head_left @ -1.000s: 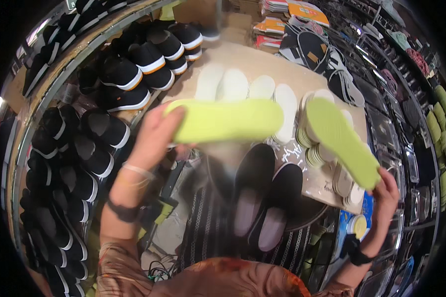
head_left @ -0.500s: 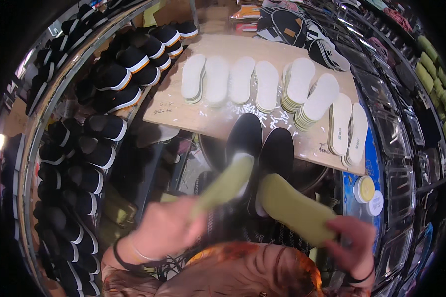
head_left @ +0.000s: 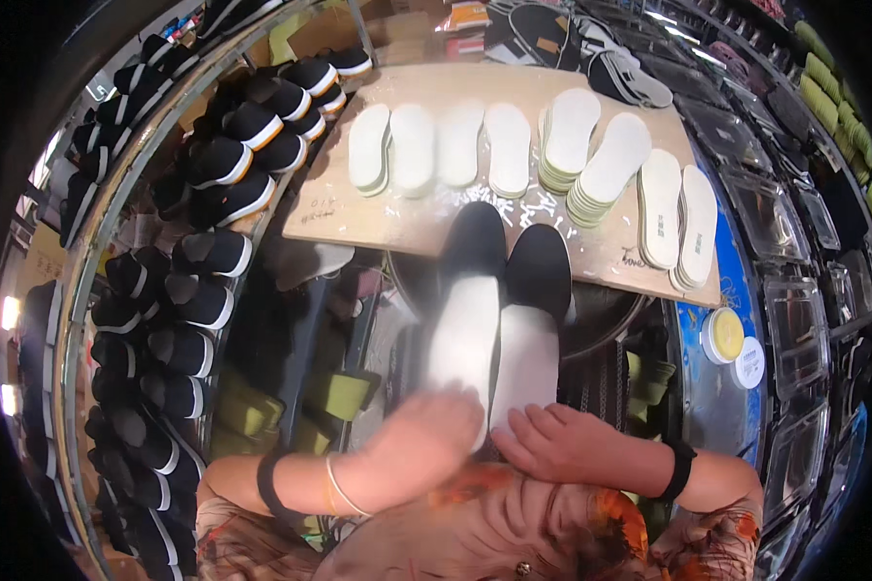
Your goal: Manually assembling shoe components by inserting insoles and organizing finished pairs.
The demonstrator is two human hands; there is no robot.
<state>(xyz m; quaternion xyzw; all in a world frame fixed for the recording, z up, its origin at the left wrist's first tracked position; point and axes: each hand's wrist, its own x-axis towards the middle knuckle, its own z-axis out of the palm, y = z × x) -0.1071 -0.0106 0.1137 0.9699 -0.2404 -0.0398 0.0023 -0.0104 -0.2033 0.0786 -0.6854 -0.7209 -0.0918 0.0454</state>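
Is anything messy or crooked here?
Mostly tidy. One stack of white insoles leans slanted on the board, unlike its straight neighbours. Both hands, left and right, press on two black shoes.

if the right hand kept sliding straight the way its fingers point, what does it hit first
The right hand points up and to the left, toward the heels of the two black shoes. It would probably meet the white insole in the right shoe at once; its fingertips seem to touch it.

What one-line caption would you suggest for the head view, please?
Both hands, left hand and right hand, press on two black shoes.
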